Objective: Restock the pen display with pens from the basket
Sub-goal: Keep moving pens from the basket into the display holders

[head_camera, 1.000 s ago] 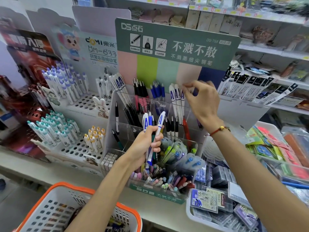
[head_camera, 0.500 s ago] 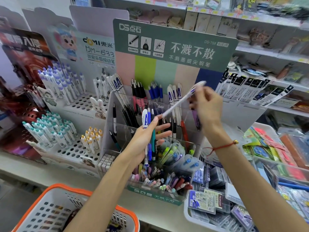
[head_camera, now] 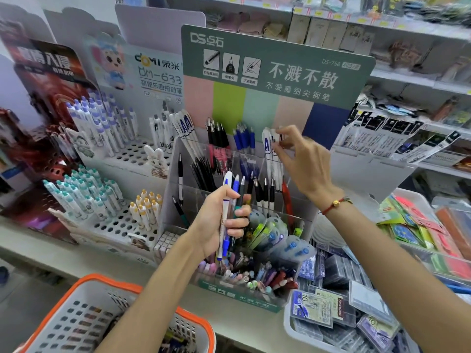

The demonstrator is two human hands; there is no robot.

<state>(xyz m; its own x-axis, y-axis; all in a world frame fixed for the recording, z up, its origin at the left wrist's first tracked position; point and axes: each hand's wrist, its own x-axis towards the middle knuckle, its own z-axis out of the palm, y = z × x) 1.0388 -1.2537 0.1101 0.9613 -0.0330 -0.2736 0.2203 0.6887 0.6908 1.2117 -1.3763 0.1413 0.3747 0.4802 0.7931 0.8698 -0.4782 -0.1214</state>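
Pens (head_camera: 230,205) bunched in left hand (head_camera: 216,220) — right hand (head_camera: 303,159) pinching white pen (head_camera: 274,138)

A: What colours are on the pen display (head_camera: 277,80)?
B: A dark green header with white lettering, above pink, lime, mint, peach and navy stripes.
A: And the basket (head_camera: 84,286)?
B: White with an orange rim. The bracelet (head_camera: 336,203) is red with a gold bead.

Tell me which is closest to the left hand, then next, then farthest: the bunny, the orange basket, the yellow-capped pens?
From the left hand:
1. Yellow-capped pens, just left of it.
2. Bunny, up and left.
3. Orange basket, down at the bottom left.
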